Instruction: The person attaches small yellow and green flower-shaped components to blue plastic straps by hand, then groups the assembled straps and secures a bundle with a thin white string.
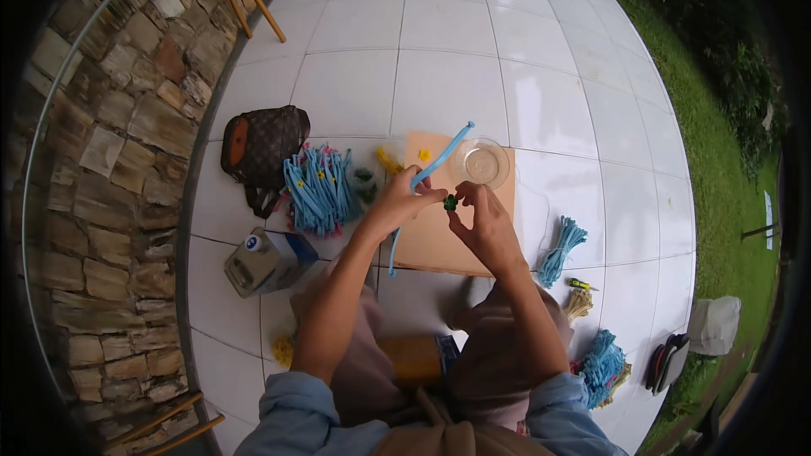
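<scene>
Blue strip (448, 154) up over the tan board (431, 241), and the left hand (401, 201) has it, fingers closed round its middle, one end poking out past the board's far half, the other dangling by its left edge! Right at the fingertips, above the middle of the board, sits a small dark green piece (450, 203); the right hand (486, 224) is in close from the board's right side, finger and thumb curled with a narrow gap, and whether they grip the piece I cannot tell. Both hands block the view of the board's middle. On its far part, a small yellow flower shape (424, 154); over its far right corner, a clear round dish (484, 164). Just left of the board, a clear bag with dark green bits (367, 186) takes up the gap before a big heap of blue strips (319, 194), with a brown bag (264, 145) further out. Nearer on that left side, a metal can with a white cap (258, 263) stands beyond the left forearm. Over to the right of the board, a tied blue bundle (562, 251), then a yellow-handled screwdriver (580, 285) beside a pale bundle (579, 304)
</scene>
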`<state>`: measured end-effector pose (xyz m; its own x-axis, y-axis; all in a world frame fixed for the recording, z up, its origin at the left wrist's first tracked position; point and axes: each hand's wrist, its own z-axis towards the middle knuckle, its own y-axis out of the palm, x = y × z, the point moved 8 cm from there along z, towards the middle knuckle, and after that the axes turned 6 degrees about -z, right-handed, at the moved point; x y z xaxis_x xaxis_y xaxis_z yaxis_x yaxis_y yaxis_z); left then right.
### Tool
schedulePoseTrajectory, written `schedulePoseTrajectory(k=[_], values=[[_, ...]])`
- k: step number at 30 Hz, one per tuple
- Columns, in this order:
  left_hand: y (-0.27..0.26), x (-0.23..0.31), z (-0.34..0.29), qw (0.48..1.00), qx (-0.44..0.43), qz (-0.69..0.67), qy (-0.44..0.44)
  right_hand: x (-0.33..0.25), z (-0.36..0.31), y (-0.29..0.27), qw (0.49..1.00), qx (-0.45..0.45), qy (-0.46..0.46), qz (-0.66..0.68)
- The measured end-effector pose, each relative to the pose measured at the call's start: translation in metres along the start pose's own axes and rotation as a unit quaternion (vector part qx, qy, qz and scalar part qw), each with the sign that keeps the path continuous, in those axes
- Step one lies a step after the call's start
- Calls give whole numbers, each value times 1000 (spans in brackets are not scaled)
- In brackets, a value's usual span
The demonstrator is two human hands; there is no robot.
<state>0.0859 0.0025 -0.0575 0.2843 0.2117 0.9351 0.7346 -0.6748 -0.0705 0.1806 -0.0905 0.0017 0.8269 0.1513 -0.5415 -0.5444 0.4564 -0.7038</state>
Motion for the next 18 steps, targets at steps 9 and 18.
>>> schedulePoseTrajectory(k=[9, 18], values=[[-16, 4, -8, 999, 11, -43, 25, -27, 12, -2, 996, 12, -76, -51], [-12, -3, -12, 973, -84, -214, -24, -40, 13, -9, 984, 73, -136, -89]])
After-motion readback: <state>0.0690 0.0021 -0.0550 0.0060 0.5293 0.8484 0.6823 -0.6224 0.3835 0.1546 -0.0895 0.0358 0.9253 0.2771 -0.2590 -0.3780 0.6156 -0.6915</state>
